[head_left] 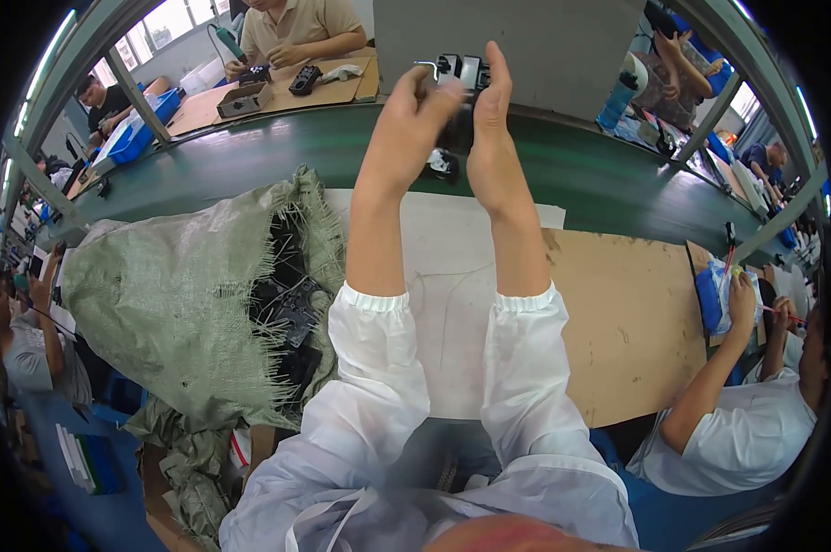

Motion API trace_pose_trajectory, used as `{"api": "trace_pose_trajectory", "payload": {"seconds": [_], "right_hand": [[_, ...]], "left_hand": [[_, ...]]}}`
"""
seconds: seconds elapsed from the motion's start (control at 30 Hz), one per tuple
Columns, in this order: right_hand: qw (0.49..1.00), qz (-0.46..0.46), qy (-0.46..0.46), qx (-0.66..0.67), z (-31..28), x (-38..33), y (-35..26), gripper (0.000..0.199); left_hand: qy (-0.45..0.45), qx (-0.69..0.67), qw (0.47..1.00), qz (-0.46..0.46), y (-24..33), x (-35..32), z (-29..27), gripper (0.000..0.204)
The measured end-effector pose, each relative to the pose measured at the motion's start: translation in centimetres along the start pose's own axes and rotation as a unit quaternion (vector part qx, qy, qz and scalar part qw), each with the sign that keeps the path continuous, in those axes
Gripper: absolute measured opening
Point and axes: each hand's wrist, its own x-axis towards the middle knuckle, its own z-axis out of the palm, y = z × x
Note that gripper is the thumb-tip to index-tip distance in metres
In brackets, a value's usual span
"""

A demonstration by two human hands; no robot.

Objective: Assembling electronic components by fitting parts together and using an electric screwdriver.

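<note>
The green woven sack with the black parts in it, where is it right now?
In the head view the green woven sack lies open on the person's left side, beside the left forearm, its mouth spilling black parts toward the white sheet.

The black part being gripped between the left hand and the right hand is looking like matt plastic with a bright metal hook. The green sack is showing coarse woven cloth, fraying at its mouth. The brown board is appearing as dull, scuffed cardboard, while the conveyor belt is giving a smooth, faintly glossy green sheen.
</note>
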Motion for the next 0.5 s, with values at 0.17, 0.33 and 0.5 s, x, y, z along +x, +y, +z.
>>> {"api": "trace_pose_trajectory", "payload": {"seconds": [0.17,0.33,0.5], "right_hand": [[0.996,-0.041,0.072,0.019,-0.5,0.3,0.4,0.066],[0.979,0.108,0.175,0.01,-4.8,0.7,2.0,0.053],[0.95,0.081,0.288,-0.093,-9.0,0.6,7.0,0.043]], "left_hand": [[-0.109,0.239,0.965,0.004,0.2,-0.5,-1.2,0.032],[-0.201,0.324,0.923,0.05,-0.9,-0.6,-0.6,0.044],[-0.233,0.428,0.872,0.053,-3.3,-0.9,1.1,0.049]]}}
